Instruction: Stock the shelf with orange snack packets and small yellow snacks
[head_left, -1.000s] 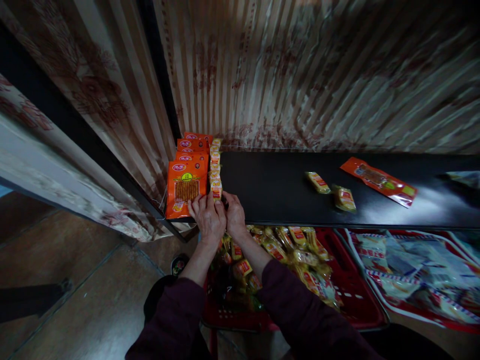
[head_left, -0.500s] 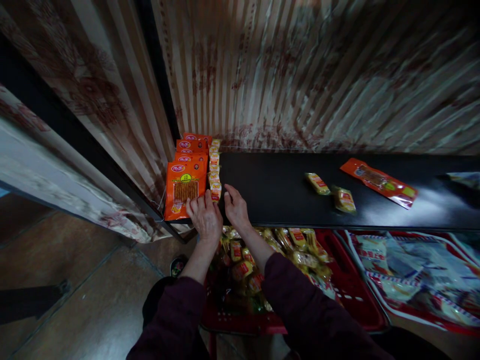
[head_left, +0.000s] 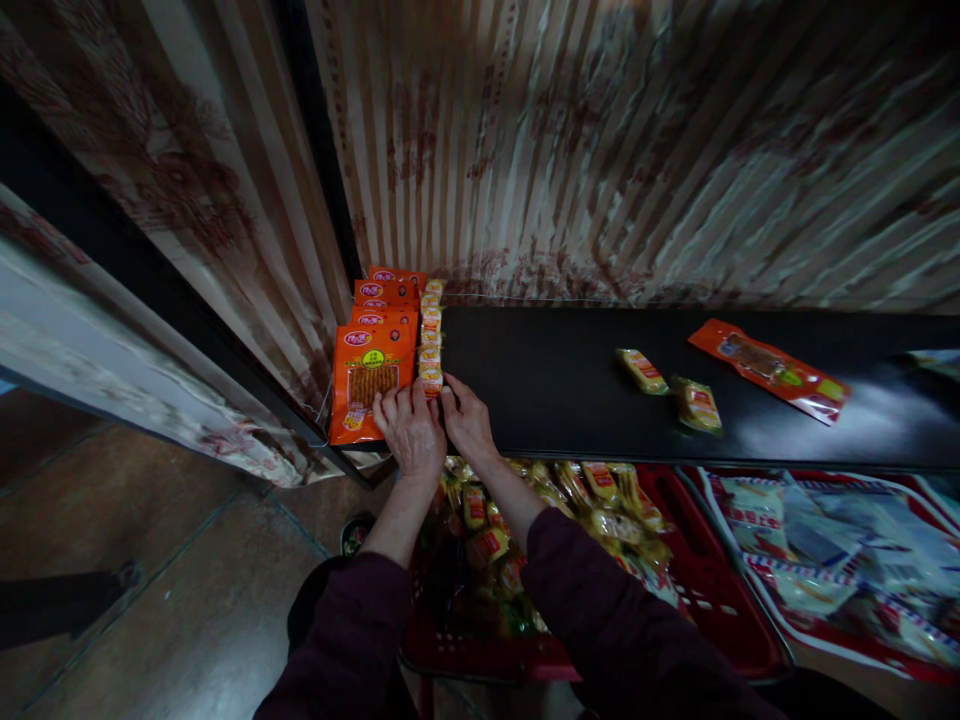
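Observation:
On the black shelf (head_left: 540,370), a row of small yellow snack packets (head_left: 431,335) runs front to back beside overlapping orange snack bags (head_left: 369,385). My left hand (head_left: 411,430) has bent, slightly spread fingers over the front orange bag's lower right corner and the row's front end. Close on its right, my right hand (head_left: 470,425) has its fingertips against the front packet's right side. Neither hand appears to grip anything, though the fingers partly hide the front packet's lower end.
Two loose yellow packets (head_left: 642,371) and a long orange-red packet (head_left: 772,370) lie farther right on the shelf. Below it, a red basket (head_left: 739,620) holds many yellow packets, beside another basket of white-blue bags (head_left: 832,560). A patterned curtain (head_left: 600,180) hangs behind.
My right hand has moved slightly left and forward, its fingertips now against the front packet. My left hand stays nearly in place. The front packets look straighter in the row.

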